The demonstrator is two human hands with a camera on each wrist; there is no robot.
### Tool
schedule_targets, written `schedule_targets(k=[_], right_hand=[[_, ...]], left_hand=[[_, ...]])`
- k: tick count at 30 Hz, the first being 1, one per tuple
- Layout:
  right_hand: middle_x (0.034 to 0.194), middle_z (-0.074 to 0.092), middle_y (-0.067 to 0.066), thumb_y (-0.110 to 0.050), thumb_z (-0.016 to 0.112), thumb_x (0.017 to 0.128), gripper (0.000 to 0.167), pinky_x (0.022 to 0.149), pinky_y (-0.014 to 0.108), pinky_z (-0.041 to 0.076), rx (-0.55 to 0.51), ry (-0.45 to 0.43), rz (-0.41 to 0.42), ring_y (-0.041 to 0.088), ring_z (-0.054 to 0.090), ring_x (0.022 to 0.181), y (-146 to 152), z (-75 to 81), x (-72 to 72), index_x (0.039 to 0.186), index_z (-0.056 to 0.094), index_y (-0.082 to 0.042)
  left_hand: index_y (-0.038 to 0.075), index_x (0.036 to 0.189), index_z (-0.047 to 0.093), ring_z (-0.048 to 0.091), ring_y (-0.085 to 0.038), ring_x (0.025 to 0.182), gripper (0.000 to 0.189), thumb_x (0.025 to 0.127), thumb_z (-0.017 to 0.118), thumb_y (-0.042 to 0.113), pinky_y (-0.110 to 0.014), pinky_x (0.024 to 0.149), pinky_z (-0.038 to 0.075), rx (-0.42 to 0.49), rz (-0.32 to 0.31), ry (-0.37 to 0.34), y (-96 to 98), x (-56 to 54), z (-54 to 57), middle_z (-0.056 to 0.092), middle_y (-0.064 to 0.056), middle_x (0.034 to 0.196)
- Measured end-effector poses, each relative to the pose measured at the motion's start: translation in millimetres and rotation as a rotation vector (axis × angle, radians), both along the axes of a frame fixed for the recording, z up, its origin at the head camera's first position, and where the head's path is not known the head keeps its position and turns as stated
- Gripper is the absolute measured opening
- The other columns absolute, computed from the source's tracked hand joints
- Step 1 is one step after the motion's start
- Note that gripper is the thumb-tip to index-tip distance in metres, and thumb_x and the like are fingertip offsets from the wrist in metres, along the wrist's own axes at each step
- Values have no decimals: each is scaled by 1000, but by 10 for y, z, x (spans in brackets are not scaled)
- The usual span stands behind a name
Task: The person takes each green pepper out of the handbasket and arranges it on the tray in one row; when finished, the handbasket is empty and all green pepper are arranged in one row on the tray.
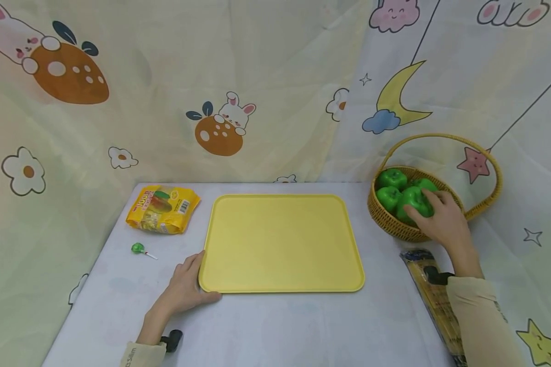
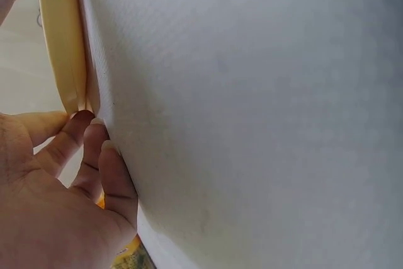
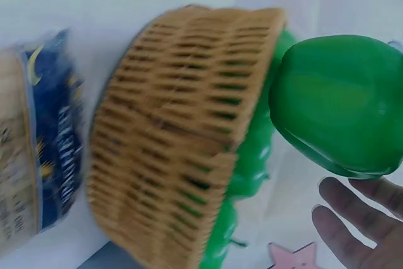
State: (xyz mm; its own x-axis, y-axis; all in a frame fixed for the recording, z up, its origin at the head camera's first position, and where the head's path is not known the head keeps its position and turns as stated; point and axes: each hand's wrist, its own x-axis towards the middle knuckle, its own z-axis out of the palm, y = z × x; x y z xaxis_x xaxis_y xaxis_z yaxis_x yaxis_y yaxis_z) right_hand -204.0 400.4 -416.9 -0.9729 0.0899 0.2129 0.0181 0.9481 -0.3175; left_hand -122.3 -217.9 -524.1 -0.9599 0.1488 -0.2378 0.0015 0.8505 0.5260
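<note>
My right hand (image 1: 443,219) grips a green apple (image 3: 340,105) at the wicker basket (image 1: 397,232). In the right wrist view that apple shows above the basket's rim, with the fingers around its far side. Other green apples (image 1: 392,178) lie inside the basket. At the front left corner of a yellow tray (image 1: 282,244), my left hand (image 1: 185,288) rests against the edge, thumb along the front and fingers along the left side. The left wrist view shows its fingertips (image 2: 94,124) right at the tray's rim, close to the white tabletop.
Behind the left hand lie a yellow bag (image 1: 163,209) with a mango picture and a green lollipop (image 1: 138,248). A long clear pack of thin tan sticks (image 1: 433,306) lies partly under the right forearm. The basket's tall handle (image 1: 498,173) arches up beside the right hand.
</note>
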Motion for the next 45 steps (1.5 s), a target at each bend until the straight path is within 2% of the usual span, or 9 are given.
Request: schedule_targets(k=[6, 12, 17, 20, 27, 34, 39, 45], right_hand=[[140, 39, 37, -48, 64, 94, 75, 95, 74, 36, -86, 116, 58, 57, 41, 121, -201, 123, 40, 149, 44, -1], [136, 40, 36, -40, 69, 91, 70, 89, 72, 38, -134, 215, 126, 54, 44, 115, -449, 199, 48, 145, 49, -1], [129, 43, 33, -34, 75, 86, 66, 83, 67, 42, -156, 324, 210, 50, 49, 106, -646, 182, 13, 139, 56, 0], [127, 44, 33, -31, 78, 84, 65, 86, 66, 43, -173, 361, 268, 48, 50, 107, -757, 136, -18, 137, 58, 0], [125, 45, 29, -25, 81, 82, 63, 85, 62, 47, -189, 315, 347, 42, 51, 104, -1071, 9, -80, 135, 58, 0], [127, 44, 24, -28, 81, 83, 64, 85, 58, 49, -224, 228, 406, 38, 51, 107, -1385, -95, -134, 136, 57, -2], [123, 45, 21, -27, 83, 80, 65, 82, 52, 52, -243, 230, 448, 33, 51, 105, -1609, -191, -176, 135, 58, -2], [124, 44, 21, -27, 83, 81, 65, 84, 53, 54, -271, 210, 481, 35, 51, 109, -1861, -317, -206, 136, 58, -2]], left_hand=[[14, 161, 19, 41, -32, 128, 130, 64, 81, 72, -58, 104, 45, -2, 2, -8, -5, 1, -4, 30, -14, 162], [12, 161, 20, 41, -32, 128, 129, 64, 82, 70, -58, 104, 45, 4, 3, 7, -13, 9, -2, 32, -13, 161], [11, 160, 21, 41, -33, 128, 128, 65, 83, 69, -58, 105, 44, 9, 5, 17, -23, 17, 7, 33, -13, 160], [11, 160, 21, 42, -32, 128, 128, 65, 82, 70, -58, 104, 44, 7, 5, 16, -34, 26, 4, 33, -14, 160], [12, 161, 21, 41, -32, 128, 128, 65, 83, 69, -57, 105, 44, 13, 15, 11, -27, 18, -18, 32, -12, 161], [13, 161, 21, 41, -30, 127, 128, 64, 83, 70, -57, 104, 43, 19, 16, 7, 7, 19, -43, 32, -12, 161], [12, 160, 22, 42, -30, 127, 128, 64, 83, 69, -57, 104, 43, 11, 17, 19, 12, 11, -32, 33, -12, 161], [11, 160, 22, 42, -30, 127, 128, 64, 83, 69, -57, 104, 44, 2, 14, 26, 7, 8, -28, 34, -12, 160]])
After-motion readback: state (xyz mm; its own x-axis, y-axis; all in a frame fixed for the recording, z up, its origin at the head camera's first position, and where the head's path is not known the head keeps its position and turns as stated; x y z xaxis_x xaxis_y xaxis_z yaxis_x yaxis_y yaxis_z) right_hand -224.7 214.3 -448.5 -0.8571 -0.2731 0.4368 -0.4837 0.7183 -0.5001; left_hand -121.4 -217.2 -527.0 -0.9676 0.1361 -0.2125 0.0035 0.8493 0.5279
